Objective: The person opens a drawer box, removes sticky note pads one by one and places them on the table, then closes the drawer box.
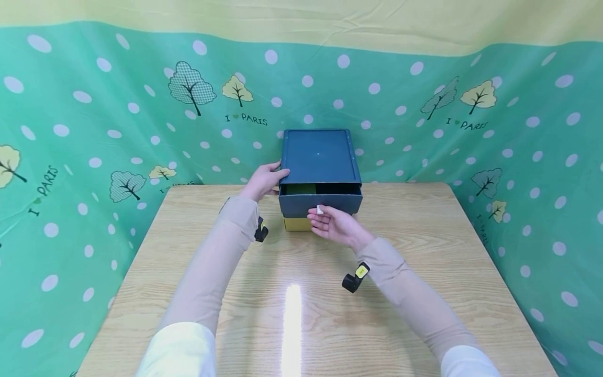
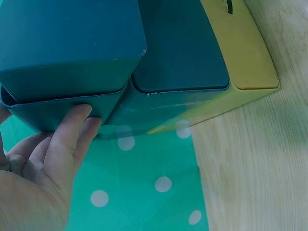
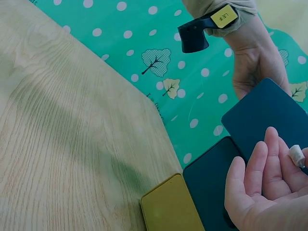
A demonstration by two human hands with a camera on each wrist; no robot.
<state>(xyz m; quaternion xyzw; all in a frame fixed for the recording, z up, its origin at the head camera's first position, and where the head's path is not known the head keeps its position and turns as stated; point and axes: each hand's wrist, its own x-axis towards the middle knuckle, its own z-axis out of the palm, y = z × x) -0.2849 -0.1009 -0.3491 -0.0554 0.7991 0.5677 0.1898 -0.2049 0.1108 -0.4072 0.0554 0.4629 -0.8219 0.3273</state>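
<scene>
A dark blue drawer box [image 1: 317, 154] stands at the table's back edge. Its top drawer [image 1: 301, 206] is pulled partway out, and a green patch [image 1: 301, 189] shows inside. Below are another blue drawer [image 3: 207, 178] and a yellow drawer [image 3: 171, 204]. My left hand [image 1: 261, 181] holds the box's left side, thumb over its top edge and fingertips on the side wall. Just in front of the top drawer, my right hand [image 1: 336, 225] pinches a small white piece [image 3: 296, 155] between thumb and index finger. The other fingers are loosely extended.
The box stands on a wood-grain table [image 1: 377, 324]. Behind it and along both sides hangs a green dotted cloth [image 1: 400, 131] with tree prints. A dark loop [image 2: 229, 6] hangs on the yellow drawer's front. Each wrist wears a black camera [image 1: 352, 281].
</scene>
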